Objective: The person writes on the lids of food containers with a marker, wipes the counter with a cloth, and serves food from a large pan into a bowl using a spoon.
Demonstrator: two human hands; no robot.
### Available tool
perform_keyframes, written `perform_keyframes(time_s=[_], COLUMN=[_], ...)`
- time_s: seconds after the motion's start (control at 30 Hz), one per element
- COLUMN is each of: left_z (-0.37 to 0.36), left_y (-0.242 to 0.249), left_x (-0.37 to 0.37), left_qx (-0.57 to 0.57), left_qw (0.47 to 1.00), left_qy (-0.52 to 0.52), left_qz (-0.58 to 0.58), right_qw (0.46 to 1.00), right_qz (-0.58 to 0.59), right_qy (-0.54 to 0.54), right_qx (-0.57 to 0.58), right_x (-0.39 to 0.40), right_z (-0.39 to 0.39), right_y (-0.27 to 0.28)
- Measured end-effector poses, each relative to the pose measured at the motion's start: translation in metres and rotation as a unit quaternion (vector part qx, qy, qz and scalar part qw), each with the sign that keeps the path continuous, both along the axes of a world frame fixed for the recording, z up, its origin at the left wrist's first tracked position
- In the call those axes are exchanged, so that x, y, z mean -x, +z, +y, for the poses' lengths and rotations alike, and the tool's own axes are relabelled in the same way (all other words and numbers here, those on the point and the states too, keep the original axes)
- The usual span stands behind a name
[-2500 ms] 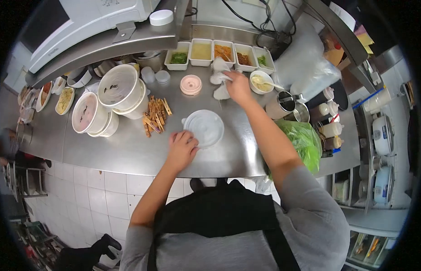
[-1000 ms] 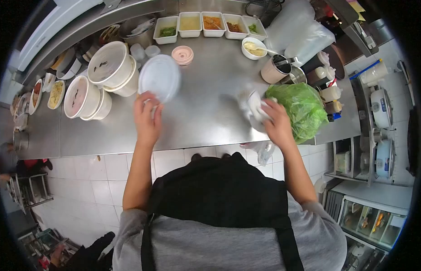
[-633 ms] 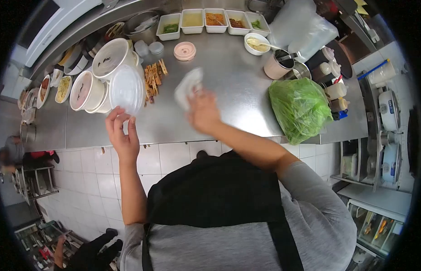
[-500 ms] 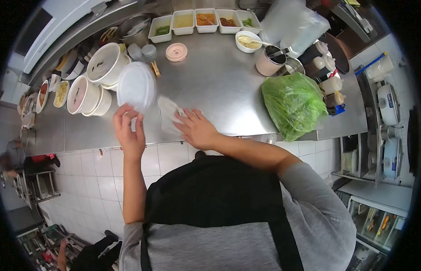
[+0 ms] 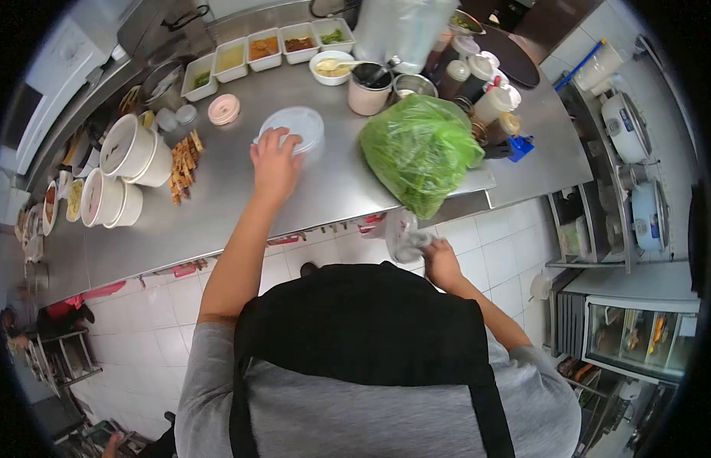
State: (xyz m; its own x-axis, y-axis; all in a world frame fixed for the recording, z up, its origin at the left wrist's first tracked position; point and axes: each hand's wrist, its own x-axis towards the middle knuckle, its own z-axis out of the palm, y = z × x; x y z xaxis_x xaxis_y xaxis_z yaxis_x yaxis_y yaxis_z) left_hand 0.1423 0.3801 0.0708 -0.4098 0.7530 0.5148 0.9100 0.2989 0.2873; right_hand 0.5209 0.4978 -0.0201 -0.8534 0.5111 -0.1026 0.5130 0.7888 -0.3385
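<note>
The round lidded container [image 5: 303, 122] is set on the table [image 5: 218, 223], just beyond the left hand [image 5: 277, 162]; its near-left rim is covered by that hand's slightly parted fingers, though whether the rim is pinched cannot be told. No long axis is offered by the circular lid. The right hand [image 5: 445, 265] is placed well apart, below the table's front edge, its fingers closed on a blurred pale cloth [image 5: 418, 240]. Between container and right hand, the green bag [image 5: 420, 145] is interposed.

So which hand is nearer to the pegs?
Left: the left hand is right of the pegs, at the clear tub; the right hand is farther right, past the counter's near edge.
</note>
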Motion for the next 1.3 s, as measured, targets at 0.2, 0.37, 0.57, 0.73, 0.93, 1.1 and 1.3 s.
perform_keyframes(time_s=[0.2,0.37,0.57,0.73,0.93,1.1,1.3], left_z=[0.112,0.162,0.105,0.072,0.066,0.096,0.092], left_y=[0.066,0.057,0.043,0.02,0.022,0.018,-0.046], left_x=[-0.125,-0.148,-0.092,-0.087,-0.189,-0.191,-0.127], left_qx=[-0.075,0.078,-0.351,-0.448,-0.25,-0.342,-0.27], left_qw=[0.988,0.995,0.856,0.637,0.441,0.393,0.667], left_qy=[-0.126,-0.047,-0.021,0.018,0.063,-0.024,0.116], left_qz=[-0.04,-0.047,-0.379,-0.627,-0.859,-0.854,-0.685], right_qw=[0.952,0.951,0.829,0.906,0.922,0.916,0.865], right_qz=[-0.201,-0.087,0.25,0.288,0.215,0.228,0.341], right_qy=[-0.199,-0.264,-0.253,-0.178,-0.32,-0.315,-0.312], right_qx=[0.118,0.132,0.431,0.256,0.052,-0.102,-0.196], right_x=[-0.102,-0.123,-0.102,-0.034,-0.058,-0.05,-0.068], right_z=[0.032,0.052,0.092,0.123,0.218,0.284,0.234], right_y=[-0.006,0.009,0.059,0.103,0.083,0.021,0.012])
